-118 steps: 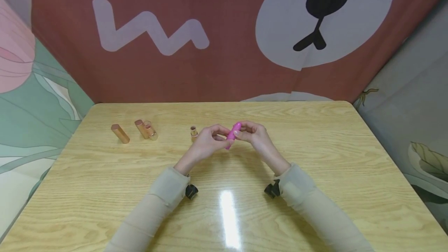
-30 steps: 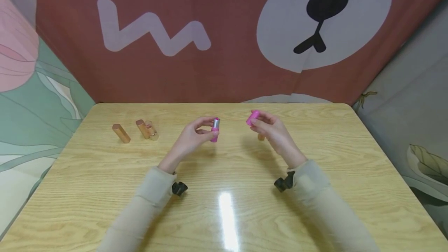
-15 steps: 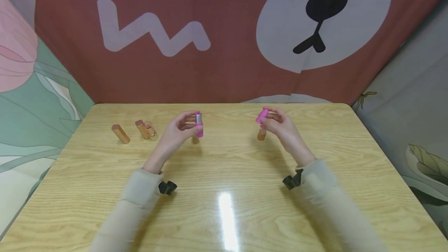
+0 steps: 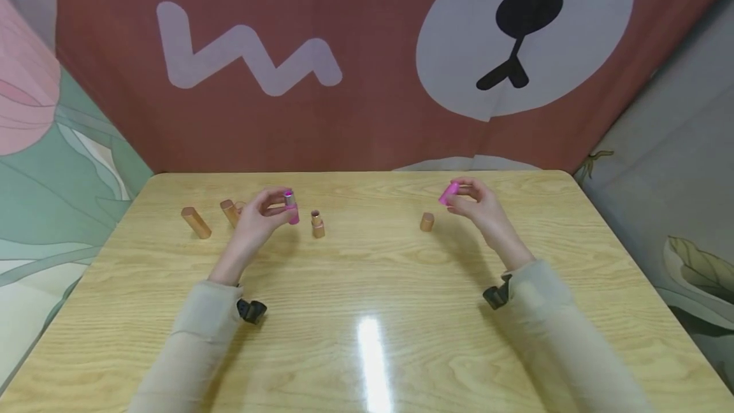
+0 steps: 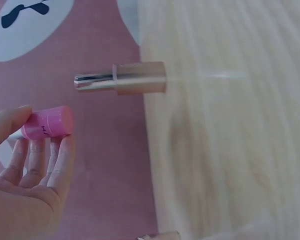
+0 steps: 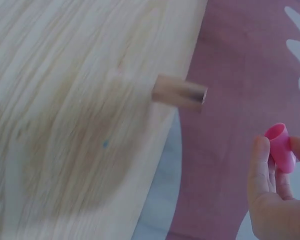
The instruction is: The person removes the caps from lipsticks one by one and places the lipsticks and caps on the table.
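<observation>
Lipstick tube (image 4: 292,214), bright pink and cylindrical with a silver-coloured collar, is pinched between the thumb and fingertips of the left hand (image 4: 257,220), held clear of the pale wood-grain table (image 4: 401,285). Its long axis runs nearly vertical, collar end uppermost and leaning slightly left in the head view, closed pink base facing down.

Well apart, the right hand (image 4: 482,209) holds a glossy pink tapered cap (image 4: 449,194) narrowly between thumb and fingers. Its long axis slants: the open mouth points down and left in the head view, the narrow closed end up and right.

Between the hands, a rose-gold lipstick base (image 4: 318,225) with a shiny collar stands upright, collar up, near the left hand. Near the right hand stands a short copper-coloured faceted piece (image 4: 427,222), blurred in the right wrist view. Left of the left hand, a tall copper-coloured faceted tube (image 4: 196,223) stands flat top up; a matching copper-coloured tube (image 4: 229,211) stands just beside that hand.
</observation>
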### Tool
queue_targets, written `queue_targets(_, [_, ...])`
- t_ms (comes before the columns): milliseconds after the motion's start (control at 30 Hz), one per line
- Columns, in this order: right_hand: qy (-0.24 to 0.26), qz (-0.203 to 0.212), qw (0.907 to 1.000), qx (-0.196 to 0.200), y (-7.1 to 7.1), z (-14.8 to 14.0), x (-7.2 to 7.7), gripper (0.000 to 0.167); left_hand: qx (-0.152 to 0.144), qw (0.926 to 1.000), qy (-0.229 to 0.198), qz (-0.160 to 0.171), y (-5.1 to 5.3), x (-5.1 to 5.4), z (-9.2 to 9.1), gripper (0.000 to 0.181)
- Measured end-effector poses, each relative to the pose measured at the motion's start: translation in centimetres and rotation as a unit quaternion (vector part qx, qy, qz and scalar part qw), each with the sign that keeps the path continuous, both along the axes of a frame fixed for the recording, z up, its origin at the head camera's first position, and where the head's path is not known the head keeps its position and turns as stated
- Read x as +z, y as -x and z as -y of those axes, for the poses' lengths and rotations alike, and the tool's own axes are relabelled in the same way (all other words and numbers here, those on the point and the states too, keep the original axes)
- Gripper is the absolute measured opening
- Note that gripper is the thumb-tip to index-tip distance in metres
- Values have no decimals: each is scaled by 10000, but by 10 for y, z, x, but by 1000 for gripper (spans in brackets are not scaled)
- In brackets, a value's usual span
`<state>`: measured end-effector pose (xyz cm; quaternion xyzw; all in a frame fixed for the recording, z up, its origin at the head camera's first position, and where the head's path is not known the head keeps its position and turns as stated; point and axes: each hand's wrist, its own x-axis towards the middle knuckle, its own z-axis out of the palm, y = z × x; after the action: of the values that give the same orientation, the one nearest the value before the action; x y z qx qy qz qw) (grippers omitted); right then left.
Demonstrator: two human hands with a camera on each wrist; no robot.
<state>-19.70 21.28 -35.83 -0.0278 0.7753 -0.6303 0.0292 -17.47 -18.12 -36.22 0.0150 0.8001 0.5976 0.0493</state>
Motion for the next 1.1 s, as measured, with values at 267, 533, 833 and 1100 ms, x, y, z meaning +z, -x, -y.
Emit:
queue_targets(267, [-580,-13,9982,-145,4,-16,-6,45,26,9994,-94,332,7,-13,6,51])
queue_targets(533, [-1033,35,9946,-129,4,-30,-11,44,-49,9993,-28,375,12,-25,8,49])
queue_targets(833, [-1445,72,9895,-46,7,-39,-17,44,-122,9981,124,584,17,-30,7,48])
queue_targets(1100, [-1280,241,9914,90,10,-46,-20,38,-225,9979,170,579,20,-34,8,46])
